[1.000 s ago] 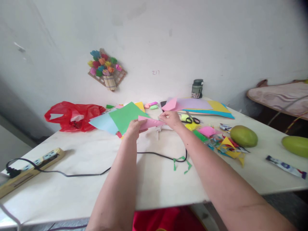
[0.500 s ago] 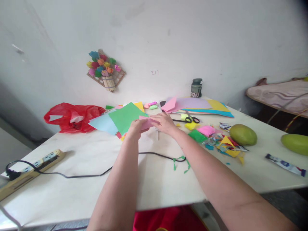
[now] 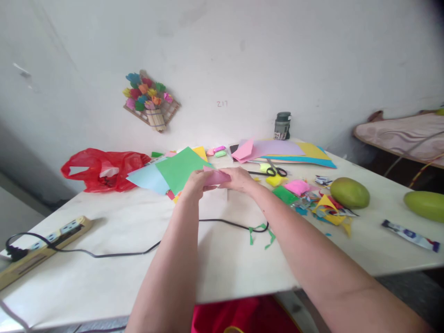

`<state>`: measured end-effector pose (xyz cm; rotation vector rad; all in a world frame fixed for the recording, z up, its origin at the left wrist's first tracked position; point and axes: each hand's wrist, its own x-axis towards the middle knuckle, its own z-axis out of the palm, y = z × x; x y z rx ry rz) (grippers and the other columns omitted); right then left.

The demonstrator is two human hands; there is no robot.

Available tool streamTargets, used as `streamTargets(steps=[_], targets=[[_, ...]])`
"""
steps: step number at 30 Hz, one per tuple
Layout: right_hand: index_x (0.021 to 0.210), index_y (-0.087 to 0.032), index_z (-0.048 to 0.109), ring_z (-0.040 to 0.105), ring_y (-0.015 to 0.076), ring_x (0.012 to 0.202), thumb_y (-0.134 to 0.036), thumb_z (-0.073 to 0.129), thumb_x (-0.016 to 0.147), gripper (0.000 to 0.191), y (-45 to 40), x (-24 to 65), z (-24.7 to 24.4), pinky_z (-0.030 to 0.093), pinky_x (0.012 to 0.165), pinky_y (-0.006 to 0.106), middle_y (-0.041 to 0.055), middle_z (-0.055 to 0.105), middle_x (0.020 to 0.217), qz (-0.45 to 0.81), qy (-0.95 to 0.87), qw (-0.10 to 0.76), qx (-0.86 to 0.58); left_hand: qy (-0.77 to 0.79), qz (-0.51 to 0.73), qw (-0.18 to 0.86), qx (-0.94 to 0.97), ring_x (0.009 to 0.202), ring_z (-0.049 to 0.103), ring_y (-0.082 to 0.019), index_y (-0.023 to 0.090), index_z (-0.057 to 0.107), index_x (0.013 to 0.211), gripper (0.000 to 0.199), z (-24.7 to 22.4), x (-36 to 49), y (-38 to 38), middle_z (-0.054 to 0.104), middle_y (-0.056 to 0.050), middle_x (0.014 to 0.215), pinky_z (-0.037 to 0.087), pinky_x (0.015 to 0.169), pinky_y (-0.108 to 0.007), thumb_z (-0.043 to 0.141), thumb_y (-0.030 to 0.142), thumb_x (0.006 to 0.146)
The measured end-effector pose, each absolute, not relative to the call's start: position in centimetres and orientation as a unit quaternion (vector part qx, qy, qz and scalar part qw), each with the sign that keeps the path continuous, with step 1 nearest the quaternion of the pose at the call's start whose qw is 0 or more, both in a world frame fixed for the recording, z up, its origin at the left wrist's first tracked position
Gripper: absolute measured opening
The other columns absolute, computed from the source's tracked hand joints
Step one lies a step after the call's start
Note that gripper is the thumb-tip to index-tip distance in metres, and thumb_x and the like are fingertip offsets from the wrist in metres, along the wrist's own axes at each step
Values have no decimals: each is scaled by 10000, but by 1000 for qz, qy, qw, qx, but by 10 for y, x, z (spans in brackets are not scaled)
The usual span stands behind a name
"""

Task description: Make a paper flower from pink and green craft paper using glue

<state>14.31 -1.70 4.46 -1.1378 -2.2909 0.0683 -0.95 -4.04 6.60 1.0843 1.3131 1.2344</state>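
Between my two hands is a small piece of pink paper [image 3: 217,177], held just above the table [image 3: 239,259]. My left hand [image 3: 194,183] grips its left side, thumb on top and fingers beneath. On the right side my right hand [image 3: 238,178] pinches it, its fingertips partly hidden behind the paper. A green paper sheet [image 3: 180,167] and a light blue sheet [image 3: 149,179] lie just beyond my left hand. Black-handled scissors [image 3: 276,171] rest to the right of my right hand.
A black cable [image 3: 125,254] runs across the table from a power strip [image 3: 52,247]. At left sits a red plastic bag [image 3: 135,162]. Rightward lie colourful paper scraps [image 3: 326,210], two green mangoes [image 3: 350,193] and a tube [image 3: 411,236]. A dark bottle [image 3: 282,126] stands behind.
My right hand has turned and its fingers have shifted from over the pink paper to its right edge, so more of the paper shows. My left hand keeps its hold.
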Motion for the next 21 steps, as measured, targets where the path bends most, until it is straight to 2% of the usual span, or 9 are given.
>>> streamTargets(steps=[2,7,14,18,21], targets=[[1080,-272,604,597,212,909,-377,681,635,464,-17,144,44,404,715,261,8,665,1014,36,-860,287,-420,555,511,488,438,653,584,-167,114,589,738,133,69,-7,-42,604,-87,734,496,519,-263,616,204,643],[1048,-239,629,607,182,819,-353,631,684,382,-15,145,40,412,674,243,8,679,923,97,-849,311,-416,543,525,500,424,607,551,-139,114,575,710,145,72,-7,-43,564,-52,672,468,493,-239,627,193,600],[1037,-218,641,602,179,801,-359,645,672,391,-13,145,37,423,692,252,5,678,898,156,-840,333,-399,528,488,487,496,655,563,-155,130,627,703,153,67,-15,-42,605,-74,734,465,489,-232,628,236,593],[1089,-199,617,597,168,830,-402,622,684,453,-8,149,38,432,714,253,32,659,1002,175,-823,368,-397,542,508,460,486,694,580,-177,135,632,706,162,60,-17,-37,618,-84,728,466,480,-223,627,245,588],[933,-173,672,595,149,767,-392,519,757,319,-4,157,43,422,669,237,42,679,895,132,-768,412,-473,538,546,450,458,697,595,-186,129,623,696,172,57,-19,-34,619,-82,714,493,518,-252,636,252,577]])
